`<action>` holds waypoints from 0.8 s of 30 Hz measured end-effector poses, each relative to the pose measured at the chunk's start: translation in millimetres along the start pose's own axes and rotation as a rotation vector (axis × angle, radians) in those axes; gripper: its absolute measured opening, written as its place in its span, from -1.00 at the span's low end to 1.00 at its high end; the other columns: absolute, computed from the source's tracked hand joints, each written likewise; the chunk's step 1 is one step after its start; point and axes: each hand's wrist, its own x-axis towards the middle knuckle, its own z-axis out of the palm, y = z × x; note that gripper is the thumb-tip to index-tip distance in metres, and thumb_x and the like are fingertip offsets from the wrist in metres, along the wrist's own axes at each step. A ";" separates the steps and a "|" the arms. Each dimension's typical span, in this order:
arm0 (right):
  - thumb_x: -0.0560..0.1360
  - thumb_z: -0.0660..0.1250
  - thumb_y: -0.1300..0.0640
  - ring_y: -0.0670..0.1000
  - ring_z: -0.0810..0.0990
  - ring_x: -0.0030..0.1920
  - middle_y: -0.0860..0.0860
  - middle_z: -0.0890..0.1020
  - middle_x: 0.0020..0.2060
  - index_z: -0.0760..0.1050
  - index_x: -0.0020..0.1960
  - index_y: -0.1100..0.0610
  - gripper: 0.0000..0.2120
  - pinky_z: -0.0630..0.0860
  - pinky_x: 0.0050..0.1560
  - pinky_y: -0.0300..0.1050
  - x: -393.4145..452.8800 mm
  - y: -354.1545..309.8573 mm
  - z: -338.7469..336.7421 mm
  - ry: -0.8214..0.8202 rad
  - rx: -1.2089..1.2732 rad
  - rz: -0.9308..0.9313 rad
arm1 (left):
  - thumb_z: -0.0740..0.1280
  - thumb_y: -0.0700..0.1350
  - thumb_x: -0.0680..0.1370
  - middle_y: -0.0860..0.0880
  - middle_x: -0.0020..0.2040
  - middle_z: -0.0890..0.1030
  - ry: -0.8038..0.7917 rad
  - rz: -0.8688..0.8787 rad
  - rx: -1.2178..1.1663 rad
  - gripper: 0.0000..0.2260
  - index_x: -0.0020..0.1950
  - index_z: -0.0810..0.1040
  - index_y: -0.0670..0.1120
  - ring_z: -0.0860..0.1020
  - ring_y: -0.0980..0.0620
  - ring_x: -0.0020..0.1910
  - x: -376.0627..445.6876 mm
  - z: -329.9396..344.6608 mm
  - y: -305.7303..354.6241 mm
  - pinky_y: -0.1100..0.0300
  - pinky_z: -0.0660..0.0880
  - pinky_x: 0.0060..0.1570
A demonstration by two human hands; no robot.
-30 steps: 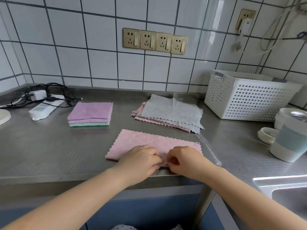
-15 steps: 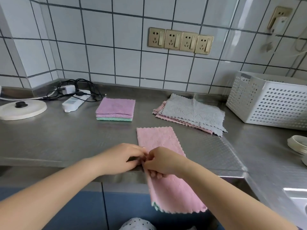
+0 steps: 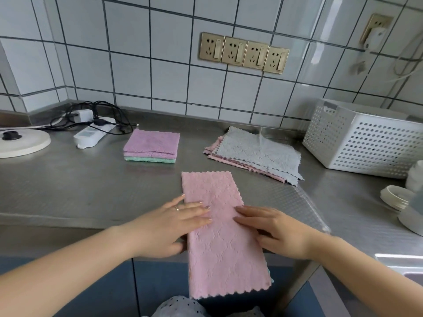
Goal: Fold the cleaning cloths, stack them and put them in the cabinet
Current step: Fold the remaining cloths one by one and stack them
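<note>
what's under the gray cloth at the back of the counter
Under the gray cloth lie unfolded pink cloths, their scalloped edges showing along its left and near sides. How many, and whether another colour lies beneath, is hidden.

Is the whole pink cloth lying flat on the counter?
No, the pink cloth lies partly on the steel counter, its near end hanging over the front edge, with the left hand and right hand pressing it flat.

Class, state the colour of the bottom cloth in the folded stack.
Green, beneath purple and pink cloths in the folded stack; head view.
</note>
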 end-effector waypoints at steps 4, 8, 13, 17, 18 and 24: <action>0.44 0.17 -0.14 -0.14 0.03 0.52 -0.17 0.09 0.52 -0.01 0.52 -0.17 -0.30 0.00 0.50 -0.02 -10.9 10.9 14.9 0.100 -0.251 -0.085 | -0.17 -0.20 0.35 0.25 0.46 -0.01 0.047 0.053 -0.097 -0.30 0.51 0.06 0.11 -0.09 0.30 0.47 12.0 3.6 3.1 0.27 -0.32 0.44; 0.43 0.34 -0.13 -0.13 0.31 0.43 -0.11 0.40 0.39 0.27 0.43 -0.06 -0.39 0.21 0.42 -0.01 -4.3 5.1 29.6 0.314 -0.254 -0.162 | 0.07 -0.29 0.45 0.22 0.41 0.32 0.130 -0.064 -0.421 -0.43 0.41 0.36 0.11 0.26 0.29 0.40 12.3 1.8 1.4 0.29 0.16 0.43; 0.46 0.31 0.30 -0.33 0.53 -0.11 -0.27 0.60 -0.14 0.57 -0.01 -0.11 -0.69 0.40 -0.05 -0.46 11.2 -17.9 13.5 0.455 0.253 0.048 | 0.21 -0.12 0.56 0.24 0.05 0.62 0.262 -0.194 -0.812 -0.79 0.04 0.57 0.15 0.55 0.29 0.08 14.8 -10.9 1.9 0.23 0.45 0.17; 0.54 0.28 0.11 -0.12 0.42 -0.45 -0.03 0.52 -0.45 0.49 -0.31 0.15 -0.74 0.33 -0.35 -0.22 38.0 -23.9 -3.4 0.465 0.589 0.415 | 0.21 -0.14 0.60 0.30 0.34 0.37 0.396 -0.342 -0.905 -0.56 0.44 0.20 0.12 0.33 0.51 0.24 25.8 -15.7 -2.3 0.45 0.26 0.25; 0.54 0.28 0.02 -0.05 0.40 -0.44 0.03 0.48 -0.46 0.42 -0.32 0.20 -0.66 0.28 -0.36 -0.16 45.2 -24.3 -6.2 0.451 0.623 0.470 | 0.21 -0.12 0.60 0.20 0.47 0.23 0.418 -0.379 -0.914 -0.44 0.52 0.03 0.12 0.36 0.39 0.29 28.1 -15.7 -2.4 0.46 0.28 0.23; 0.52 0.31 -0.03 -0.02 0.38 -0.47 0.00 0.37 -0.51 0.26 -0.41 0.10 -0.59 0.26 -0.42 -0.17 74.8 -14.0 -15.1 0.339 0.596 0.623 | 0.25 -0.19 0.58 -0.04 0.52 0.08 0.393 -0.544 -0.915 -0.34 0.54 -0.06 0.08 0.16 0.00 0.48 39.1 -25.0 -4.0 0.38 0.16 0.29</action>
